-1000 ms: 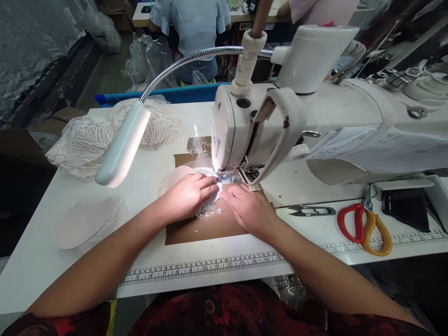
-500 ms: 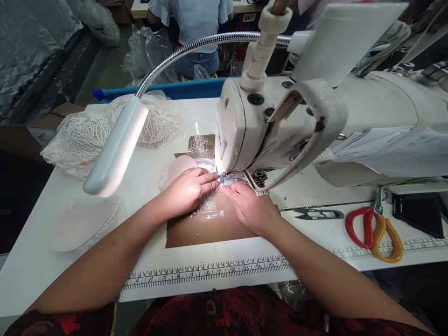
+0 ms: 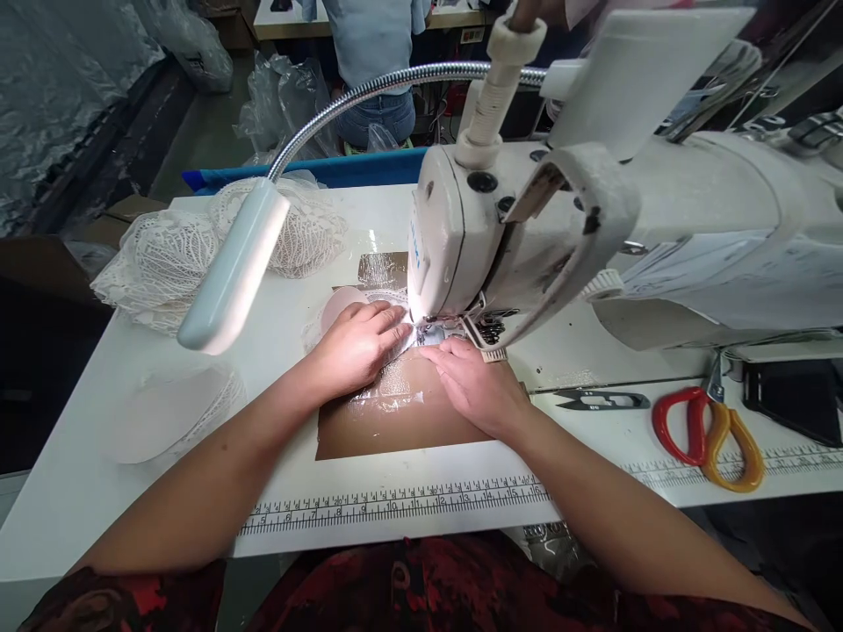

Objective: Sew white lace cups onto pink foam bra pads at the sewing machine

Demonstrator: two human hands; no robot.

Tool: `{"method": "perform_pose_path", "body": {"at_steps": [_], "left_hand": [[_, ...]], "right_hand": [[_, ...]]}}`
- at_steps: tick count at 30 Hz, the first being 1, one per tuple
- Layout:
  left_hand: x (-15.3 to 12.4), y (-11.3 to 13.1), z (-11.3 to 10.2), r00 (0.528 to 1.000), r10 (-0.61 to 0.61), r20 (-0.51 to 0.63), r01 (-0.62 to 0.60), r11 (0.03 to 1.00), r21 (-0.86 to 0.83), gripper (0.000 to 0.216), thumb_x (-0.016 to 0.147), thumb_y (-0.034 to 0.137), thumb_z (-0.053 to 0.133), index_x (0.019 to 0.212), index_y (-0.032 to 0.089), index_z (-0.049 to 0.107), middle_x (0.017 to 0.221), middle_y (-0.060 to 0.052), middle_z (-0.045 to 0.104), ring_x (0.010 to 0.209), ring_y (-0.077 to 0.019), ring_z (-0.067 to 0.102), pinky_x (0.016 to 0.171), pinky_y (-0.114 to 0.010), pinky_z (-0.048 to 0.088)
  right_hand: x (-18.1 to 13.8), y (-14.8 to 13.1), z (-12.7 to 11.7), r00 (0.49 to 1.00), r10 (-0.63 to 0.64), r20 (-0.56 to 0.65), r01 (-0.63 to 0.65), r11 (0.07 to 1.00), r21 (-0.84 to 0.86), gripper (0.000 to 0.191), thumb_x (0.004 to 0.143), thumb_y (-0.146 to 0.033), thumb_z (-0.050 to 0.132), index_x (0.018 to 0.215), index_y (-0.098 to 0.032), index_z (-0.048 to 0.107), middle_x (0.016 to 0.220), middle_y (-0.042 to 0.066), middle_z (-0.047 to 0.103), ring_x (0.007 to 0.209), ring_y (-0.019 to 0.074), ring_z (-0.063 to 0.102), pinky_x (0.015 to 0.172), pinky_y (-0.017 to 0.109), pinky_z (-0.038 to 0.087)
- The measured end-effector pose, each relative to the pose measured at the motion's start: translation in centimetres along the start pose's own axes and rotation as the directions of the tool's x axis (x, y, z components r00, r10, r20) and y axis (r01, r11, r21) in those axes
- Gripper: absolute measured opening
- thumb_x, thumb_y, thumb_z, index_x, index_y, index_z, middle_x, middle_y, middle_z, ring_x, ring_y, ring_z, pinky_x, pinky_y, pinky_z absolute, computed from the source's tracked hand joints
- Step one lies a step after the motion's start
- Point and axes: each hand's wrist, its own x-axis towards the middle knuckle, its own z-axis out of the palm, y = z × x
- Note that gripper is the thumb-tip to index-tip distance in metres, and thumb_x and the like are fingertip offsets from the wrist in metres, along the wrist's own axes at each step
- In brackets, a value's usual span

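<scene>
My left hand lies flat, fingers together, pressing a white lace piece with a pale pink cup against the sewing machine bed. The fingertips point at the presser foot. My right hand rests just right of it, fingers curled down onto the same lace close to the needle. Both hands sit on a brown mat under the white sewing machine head. The lace under my palms is mostly hidden.
A gooseneck lamp hangs over the table's left. A lace pile lies at back left, a lace cup at near left. Thread snips, red and yellow scissors and a black object lie right. A person stands behind.
Both hands have edged slightly forward toward the needle with the lace. The view has shifted closer to the machine head.
</scene>
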Motion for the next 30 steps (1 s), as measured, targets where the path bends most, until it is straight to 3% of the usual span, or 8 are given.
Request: {"method": "perform_pose_path", "body": {"at_steps": [9, 14, 17, 20, 22, 24, 27, 30], "left_hand": [[-1.3, 3.0, -4.0, 0.963, -0.12, 0.243, 0.133, 0.99, -0.038, 0.032, 0.093, 0.037, 0.042, 0.105, 0.015, 0.063, 0.097, -0.011, 0.063, 0.083, -0.0242, 0.06, 0.066, -0.034, 0.048], [-2.1, 2.3, -5.8, 0.973, -0.193, 0.126, 0.209, 0.97, -0.127, 0.036, 0.093, 0.043, 0.04, 0.095, 0.016, 0.064, 0.089, -0.008, 0.064, 0.078, -0.0199, 0.061, 0.061, -0.029, 0.045], [-3.1, 1.2, -6.6, 0.889, -0.43, 0.159, 0.44, 0.898, -0.027, 0.046, 0.089, 0.054, 0.041, 0.073, 0.016, 0.062, 0.067, -0.006, 0.061, 0.056, -0.019, 0.055, 0.046, -0.028, 0.033], [-4.3, 1.0, -6.3, 0.83, -0.431, 0.354, 0.517, 0.832, -0.201, 0.048, 0.086, 0.054, 0.046, 0.056, 0.018, 0.054, 0.049, -0.002, 0.051, 0.044, -0.0145, 0.046, 0.042, -0.025, 0.025], [-5.0, 1.5, -5.4, 0.817, -0.371, 0.441, 0.569, 0.645, -0.51, 0.042, 0.088, 0.049, 0.046, 0.062, 0.017, 0.055, 0.056, -0.001, 0.056, 0.05, -0.0136, 0.049, 0.045, -0.024, 0.031], [-5.3, 2.5, -4.2, 0.791, -0.365, 0.49, 0.589, 0.241, -0.771, 0.035, 0.09, 0.046, 0.045, 0.077, 0.016, 0.058, 0.069, -0.003, 0.062, 0.059, -0.0144, 0.055, 0.052, -0.024, 0.04], [-5.0, 4.1, -2.4, 0.7, -0.425, 0.573, 0.471, -0.328, -0.819, 0.028, 0.085, 0.042, 0.055, 0.09, 0.014, 0.055, 0.077, -0.004, 0.063, 0.065, -0.014, 0.058, 0.059, -0.025, 0.047], [-4.7, 4.5, -1.6, 0.624, -0.479, 0.617, 0.374, -0.51, -0.774, 0.03, 0.076, 0.037, 0.067, 0.09, 0.016, 0.052, 0.076, -0.001, 0.061, 0.064, -0.0112, 0.057, 0.06, -0.022, 0.047]], "right_hand": [[0.0, -0.1, -0.3, 0.995, 0.034, -0.097, -0.028, 0.998, 0.06, 0.034, 0.088, -0.015, 0.042, 0.111, -0.019, 0.066, 0.097, 0.008, 0.068, 0.081, 0.0186, 0.059, 0.069, 0.03, 0.046], [-0.6, -0.2, -0.7, 0.985, -0.047, -0.165, 0.068, 0.99, 0.123, 0.029, 0.09, -0.018, 0.043, 0.107, -0.016, 0.066, 0.09, 0.006, 0.068, 0.072, 0.0154, 0.057, 0.062, 0.027, 0.043], [-1.2, -0.6, -0.8, 0.959, -0.22, -0.177, 0.25, 0.954, 0.165, 0.025, 0.091, -0.024, 0.045, 0.099, -0.017, 0.068, 0.079, 0.004, 0.066, 0.071, 0.0147, 0.056, 0.063, 0.027, 0.042], [-1.5, -1.3, -0.8, 0.929, -0.368, -0.047, 0.37, 0.916, 0.152, 0.022, 0.09, -0.027, 0.049, 0.096, -0.018, 0.068, 0.076, 0.003, 0.065, 0.071, 0.0151, 0.053, 0.063, 0.028, 0.039], [-1.6, -1.7, -0.6, 0.925, -0.378, 0.036, 0.37, 0.918, 0.143, 0.022, 0.09, -0.027, 0.049, 0.098, -0.019, 0.068, 0.077, 0.003, 0.063, 0.071, 0.0155, 0.052, 0.062, 0.028, 0.036], [-1.6, -1.9, -0.5, 0.929, -0.363, 0.068, 0.351, 0.925, 0.145, 0.023, 0.09, -0.028, 0.049, 0.101, -0.019, 0.067, 0.078, 0.003, 0.063, 0.072, 0.0156, 0.05, 0.062, 0.029, 0.034], [-1.6, -2.0, -0.5, 0.927, -0.366, 0.085, 0.35, 0.924, 0.156, 0.023, 0.09, -0.028, 0.05, 0.103, -0.019, 0.066, 0.081, 0.004, 0.062, 0.074, 0.0162, 0.049, 0.064, 0.029, 0.033], [-1.6, -2.0, -0.5, 0.917, -0.386, 0.105, 0.368, 0.917, 0.157, 0.025, 0.089, -0.028, 0.05, 0.107, -0.018, 0.064, 0.084, 0.005, 0.062, 0.078, 0.0177, 0.049, 0.066, 0.03, 0.034]]}}
